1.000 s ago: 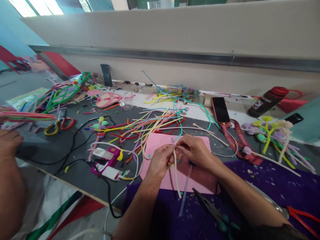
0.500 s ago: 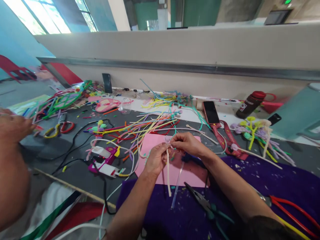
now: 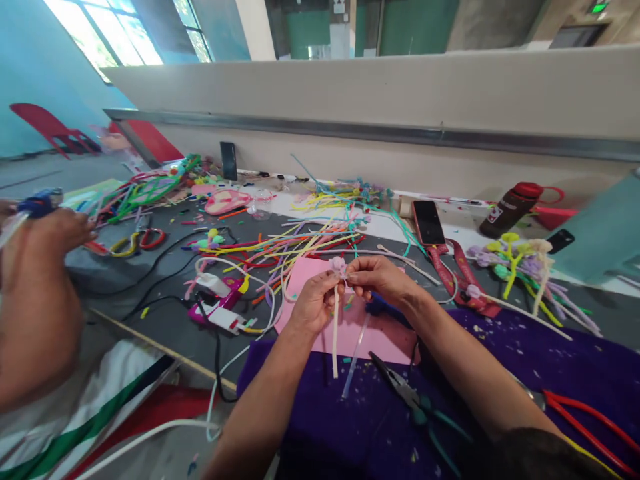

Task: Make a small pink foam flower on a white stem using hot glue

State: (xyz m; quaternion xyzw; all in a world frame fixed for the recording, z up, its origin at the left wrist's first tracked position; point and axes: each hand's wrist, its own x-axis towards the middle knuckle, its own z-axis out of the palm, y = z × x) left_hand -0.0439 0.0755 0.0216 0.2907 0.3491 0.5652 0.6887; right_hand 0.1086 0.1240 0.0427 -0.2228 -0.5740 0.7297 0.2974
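Note:
Both my hands meet over a pink sheet (image 3: pixel 385 340), pinching a small pale lilac flower (image 3: pixel 339 265) made of what looks like pipe cleaner. My left hand (image 3: pixel 316 300) is closed at the flower's base, and a cream stem (image 3: pixel 335 340) hangs down below its fingers. My right hand (image 3: pixel 377 280) is closed with thumb and fingertips at the flower's right side. Just below lies a clear glue stick (image 3: pixel 356 357) across the sheet's edge. Nearer me, long-nose pliers (image 3: pixel 403 390) with teal handles rest on the purple cloth (image 3: pixel 320 400).
Loose coloured pipe cleaners (image 3: pixel 300 247) spread behind the sheet. A magenta power strip (image 3: pixel 220 303) with cables stands left, a phone (image 3: pixel 429 223) and brown bottle (image 3: pixel 510 208) right. Red-handled pliers (image 3: pixel 590 427) lie at lower right. A co-worker's hand (image 3: pixel 55 233) holds a blue tool at far left.
The lilac flower now shows upright above my fingertips, where before it was mostly hidden. The view has shifted slightly left. The co-worker's hand now shows a blue tool.

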